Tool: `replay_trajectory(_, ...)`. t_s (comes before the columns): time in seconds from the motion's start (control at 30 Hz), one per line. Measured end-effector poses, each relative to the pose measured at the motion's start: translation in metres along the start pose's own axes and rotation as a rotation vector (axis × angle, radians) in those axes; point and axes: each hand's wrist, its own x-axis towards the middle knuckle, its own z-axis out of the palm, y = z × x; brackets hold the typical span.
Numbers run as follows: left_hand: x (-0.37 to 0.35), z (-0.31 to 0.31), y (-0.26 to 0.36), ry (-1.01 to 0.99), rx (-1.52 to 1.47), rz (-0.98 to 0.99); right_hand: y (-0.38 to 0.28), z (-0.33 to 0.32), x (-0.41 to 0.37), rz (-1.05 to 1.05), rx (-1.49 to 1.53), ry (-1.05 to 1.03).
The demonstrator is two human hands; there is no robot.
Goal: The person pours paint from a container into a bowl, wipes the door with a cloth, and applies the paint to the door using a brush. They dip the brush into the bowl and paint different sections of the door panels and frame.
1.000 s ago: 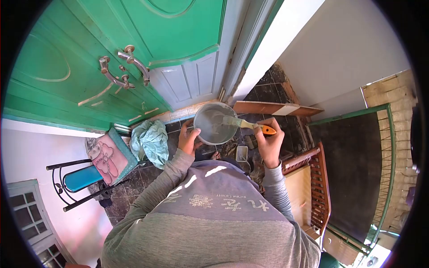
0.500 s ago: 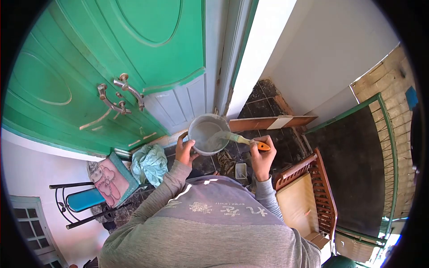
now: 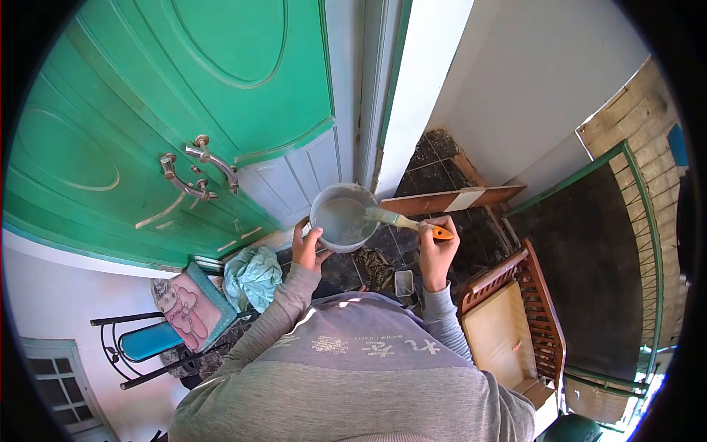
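My left hand [image 3: 305, 247] grips the rim of a round grey bucket [image 3: 342, 219] holding pale grey paint, held up in front of me. My right hand [image 3: 436, 249] holds a paintbrush [image 3: 407, 223] by its orange handle. Its bristles rest on the bucket's right inner rim. Just beyond the bucket stands a green double door [image 3: 184, 110] whose lower panel [image 3: 294, 180] is pale grey.
A metal chair [image 3: 151, 340] with a pink cushion [image 3: 191, 307] stands at my left, a crumpled green cloth [image 3: 252, 274] beside it. A wooden slatted frame [image 3: 515, 309] is at my right. A wooden plank [image 3: 449, 200] and a small tray [image 3: 403, 282] lie on the dark tiled floor.
The view tilted up slightly. The brush head rose from the paint inside the bucket to its right rim. My left hand kept its hold on the bucket.
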Motion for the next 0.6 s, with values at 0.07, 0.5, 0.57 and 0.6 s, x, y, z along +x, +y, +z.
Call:
replay_trajectory(0.07,0.003,0.002,0.005,0.026,0.026,-0.011,0.002,0.004,0.002,0.045,0.057,0.004)
replay_trajectory(0.5,0.056,-0.011,0.049,-0.116,0.014,-0.026,0.002,0.058,0.011,0.139,0.128,0.127)
replay_trajectory(0.57,0.066,-0.018,0.059,-0.112,0.007,-0.032,0.000,0.074,0.010,0.170,0.178,0.156)
replay_trajectory(0.6,0.071,-0.020,0.066,-0.117,0.007,-0.040,0.003,0.081,0.010,0.177,0.183,0.167)
